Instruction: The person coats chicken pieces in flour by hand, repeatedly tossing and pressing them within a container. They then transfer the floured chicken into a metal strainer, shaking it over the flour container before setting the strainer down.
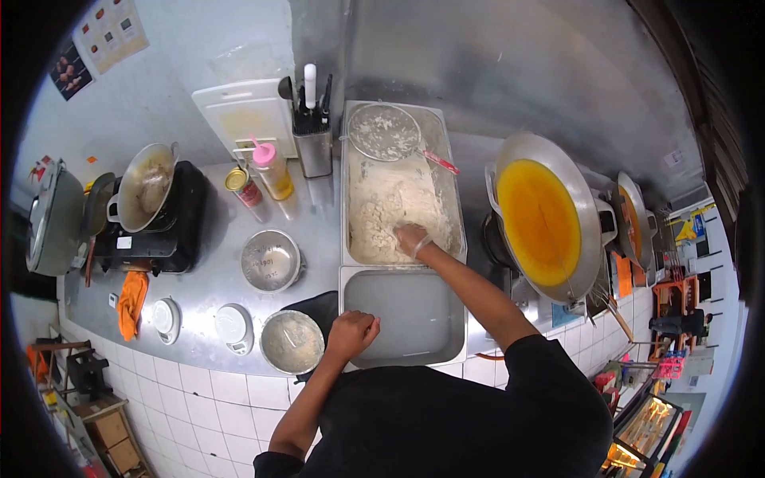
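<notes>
My right hand [412, 240] is down in the flour at the near right part of a metal tray [346, 199]. It seems to wear a clear glove, and its fingers are partly hidden, so what they hold cannot be made out. Lumpy flour [382, 215] surrounds it. My left hand [354, 333] is closed beside the left edge of a second metal tray with greyish liquid [402, 315]; whether anything is in it is too small to tell. A round sieve [384, 132] with a red handle rests on the flour tray's far end.
A wok of orange oil [539, 223] stands right of the trays. To the left are a floury bowl [292, 342], a metal bowl [271, 261], two white scales [233, 325], bottles, a knife holder [314, 151] and a pan on a black stove [191, 215]. A person [685, 323] is far right.
</notes>
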Tool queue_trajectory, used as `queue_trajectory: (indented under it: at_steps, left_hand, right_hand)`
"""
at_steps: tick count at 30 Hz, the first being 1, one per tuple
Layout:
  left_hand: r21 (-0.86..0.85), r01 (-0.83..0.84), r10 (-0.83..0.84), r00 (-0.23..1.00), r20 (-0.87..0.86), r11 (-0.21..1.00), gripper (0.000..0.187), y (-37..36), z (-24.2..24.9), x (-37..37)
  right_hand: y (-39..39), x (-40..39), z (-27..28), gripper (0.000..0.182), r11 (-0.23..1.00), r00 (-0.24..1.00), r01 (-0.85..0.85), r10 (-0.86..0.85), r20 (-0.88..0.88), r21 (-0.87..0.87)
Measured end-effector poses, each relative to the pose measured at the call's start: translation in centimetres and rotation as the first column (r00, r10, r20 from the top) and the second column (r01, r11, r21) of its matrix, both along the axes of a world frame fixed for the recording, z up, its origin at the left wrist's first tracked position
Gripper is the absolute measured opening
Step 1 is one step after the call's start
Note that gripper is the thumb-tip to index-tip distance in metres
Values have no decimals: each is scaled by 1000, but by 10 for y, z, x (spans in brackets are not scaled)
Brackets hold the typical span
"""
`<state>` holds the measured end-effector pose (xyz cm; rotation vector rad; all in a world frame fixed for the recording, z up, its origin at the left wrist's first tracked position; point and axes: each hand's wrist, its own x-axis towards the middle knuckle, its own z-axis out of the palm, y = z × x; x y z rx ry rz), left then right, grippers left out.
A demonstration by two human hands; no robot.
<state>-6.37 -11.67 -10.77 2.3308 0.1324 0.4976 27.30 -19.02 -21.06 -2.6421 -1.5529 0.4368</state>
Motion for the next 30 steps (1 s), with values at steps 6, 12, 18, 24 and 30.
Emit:
queue_trajectory:
  at_steps: [6,12,18,24,30]
  left_hand:
    - [17,-2,2,1000,-17,1000,26,1,-3,-2]
    - [23,16,-16,1000,-15,1000,27,2,1,1]
    - [30,0,0,1000,-20,1000,28,0,1,0]
    - [41,0,1,1000,-16,999,29,0,-5,-1]
    - [13,-2,2,1000,-10,1000,28,1,0,-1]
  right_hand:
    - [14,29,61,19,998,998,63,-63,21,-4]
    - [25,96,-4,41,799,897,217,63,-437,561]
    - [24,77,108,42,854,916,85,136,-378,513]
    - [33,58,136,35,785,738,273,199,-645,556]
    - [18,59,146,35,636,625,497,210,-752,590]
